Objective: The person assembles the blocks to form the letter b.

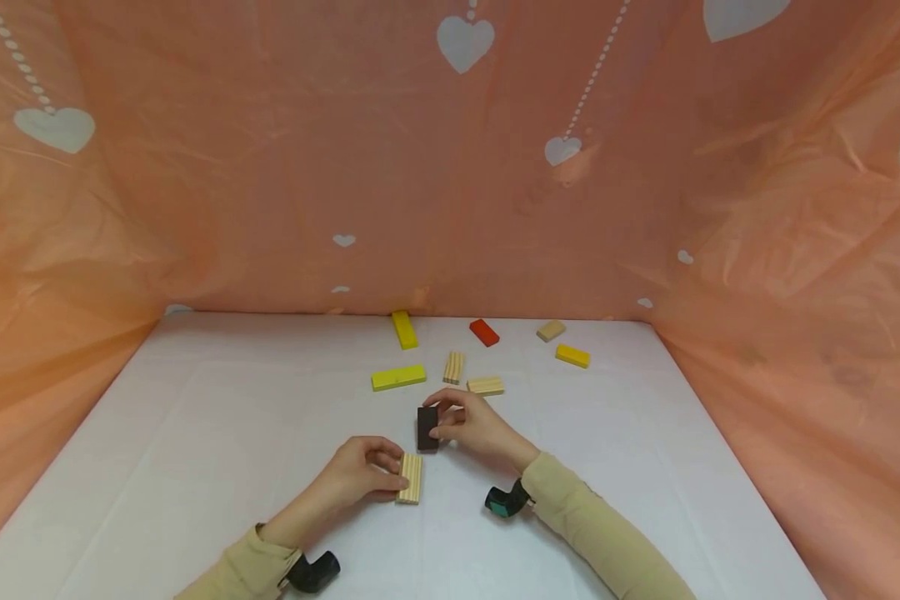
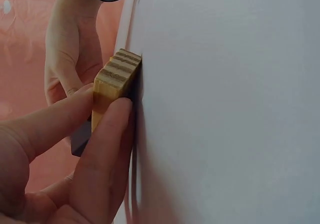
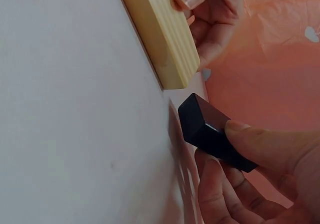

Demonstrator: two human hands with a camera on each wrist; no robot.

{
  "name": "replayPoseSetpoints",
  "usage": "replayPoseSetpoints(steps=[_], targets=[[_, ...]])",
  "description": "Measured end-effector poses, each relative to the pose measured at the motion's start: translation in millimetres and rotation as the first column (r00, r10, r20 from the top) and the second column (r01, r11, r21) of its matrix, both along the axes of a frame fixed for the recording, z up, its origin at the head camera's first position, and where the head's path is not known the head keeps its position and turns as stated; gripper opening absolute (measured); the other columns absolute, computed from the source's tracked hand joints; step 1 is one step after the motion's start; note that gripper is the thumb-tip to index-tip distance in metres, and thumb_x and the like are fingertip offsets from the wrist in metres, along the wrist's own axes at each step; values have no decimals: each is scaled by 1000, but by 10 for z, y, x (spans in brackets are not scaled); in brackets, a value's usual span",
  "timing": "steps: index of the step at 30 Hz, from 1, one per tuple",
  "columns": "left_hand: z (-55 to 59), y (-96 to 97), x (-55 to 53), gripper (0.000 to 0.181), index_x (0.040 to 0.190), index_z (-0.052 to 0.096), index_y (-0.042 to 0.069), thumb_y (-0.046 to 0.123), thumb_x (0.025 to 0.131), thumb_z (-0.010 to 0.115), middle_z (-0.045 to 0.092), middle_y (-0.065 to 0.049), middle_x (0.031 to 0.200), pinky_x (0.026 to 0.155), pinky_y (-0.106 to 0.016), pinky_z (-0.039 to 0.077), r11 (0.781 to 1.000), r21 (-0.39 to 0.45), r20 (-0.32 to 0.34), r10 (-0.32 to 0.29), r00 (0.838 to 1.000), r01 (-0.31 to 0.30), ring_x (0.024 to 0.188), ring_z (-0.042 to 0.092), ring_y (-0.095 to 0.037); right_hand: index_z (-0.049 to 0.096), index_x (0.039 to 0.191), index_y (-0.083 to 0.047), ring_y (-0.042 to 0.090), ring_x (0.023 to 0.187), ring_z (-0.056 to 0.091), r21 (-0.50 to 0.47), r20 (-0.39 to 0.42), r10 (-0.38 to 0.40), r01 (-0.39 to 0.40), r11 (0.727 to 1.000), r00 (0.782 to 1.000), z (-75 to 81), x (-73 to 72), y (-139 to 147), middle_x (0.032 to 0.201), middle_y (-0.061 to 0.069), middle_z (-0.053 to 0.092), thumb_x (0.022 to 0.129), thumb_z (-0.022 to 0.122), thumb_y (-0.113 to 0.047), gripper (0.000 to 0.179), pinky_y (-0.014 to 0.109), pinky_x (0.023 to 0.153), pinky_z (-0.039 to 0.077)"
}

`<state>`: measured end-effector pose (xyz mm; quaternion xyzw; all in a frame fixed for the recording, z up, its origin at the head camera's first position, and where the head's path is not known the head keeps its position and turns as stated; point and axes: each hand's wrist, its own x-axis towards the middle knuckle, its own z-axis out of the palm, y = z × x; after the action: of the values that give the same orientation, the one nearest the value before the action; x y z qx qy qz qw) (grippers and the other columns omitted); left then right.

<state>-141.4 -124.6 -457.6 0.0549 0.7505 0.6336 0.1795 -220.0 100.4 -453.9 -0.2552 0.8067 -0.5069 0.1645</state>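
Observation:
My left hand (image 1: 360, 471) pinches a striped light-wood block (image 1: 411, 479) between thumb and fingers, low at the white tabletop. In the left wrist view the dark-banded end of this wood block (image 2: 118, 69) faces the camera. Just beyond it, my right hand (image 1: 480, 423) grips a black block (image 1: 427, 429) by its right side. The right wrist view shows the black block (image 3: 207, 129) tilted, its near end apart from the surface, with the thumb on top and fingers beneath. A small gap separates the two blocks there.
Farther back lie a yellow-green block (image 1: 398, 377), a yellow block (image 1: 404, 330), a red block (image 1: 484, 332), an orange-yellow block (image 1: 572, 356) and several plain wood blocks, one of them a wood block (image 1: 485, 386) right behind my right hand. An orange curtain (image 1: 390, 167) with hearts encloses the table.

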Motion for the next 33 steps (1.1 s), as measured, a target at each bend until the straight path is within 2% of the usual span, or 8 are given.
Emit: replayPoseSetpoints(steps=[6,10,13,18,25,33], targets=[[41,15,18,38,105,60,-11,-2,73,80,61,-7,77,61,-33,61,998,-65,11,15,1000,-14,66,64,-16,61,120,-12,16,80,62,15,-7,4,-4,1000,1000,-13,20,-38,100,5,58,85,73,-9,37,23,67,54],[59,21,37,37,104,60,-11,-3,73,79,62,-8,75,60,-34,61,997,-75,-12,7,1000,-8,65,64,-17,59,121,-7,19,81,61,31,-26,-3,4,1000,1000,-16,30,-60,103,10,59,85,72,-6,38,20,67,53],[76,25,46,37,105,59,-11,-4,74,78,63,-8,73,58,-34,61,997,-80,-22,-2,1000,0,64,65,-19,58,122,-2,25,82,60,32,-29,0,1,999,1000,91,82,-83,104,17,59,85,70,-1,39,19,65,51],[71,33,40,38,106,57,-10,-6,74,77,62,-9,73,57,-34,61,998,-69,1,2,1000,-2,63,65,-20,57,120,4,29,82,61,13,-37,9,-8,1000,999,314,195,-122,104,23,59,85,69,3,36,17,65,51],[48,30,37,37,104,57,-8,-5,74,78,62,-9,74,57,-34,61,998,-63,18,19,1000,-18,63,65,-20,58,119,3,26,80,63,6,-24,-4,4,1000,1000,307,207,-149,105,22,60,85,70,2,36,17,66,53],[37,19,38,28,97,58,-8,-4,76,76,60,-9,74,58,-34,61,998,-47,20,32,999,-31,61,65,-18,58,119,4,24,78,62,5,-10,-32,33,999,999,316,243,-194,109,19,60,85,71,1,36,17,64,53]])
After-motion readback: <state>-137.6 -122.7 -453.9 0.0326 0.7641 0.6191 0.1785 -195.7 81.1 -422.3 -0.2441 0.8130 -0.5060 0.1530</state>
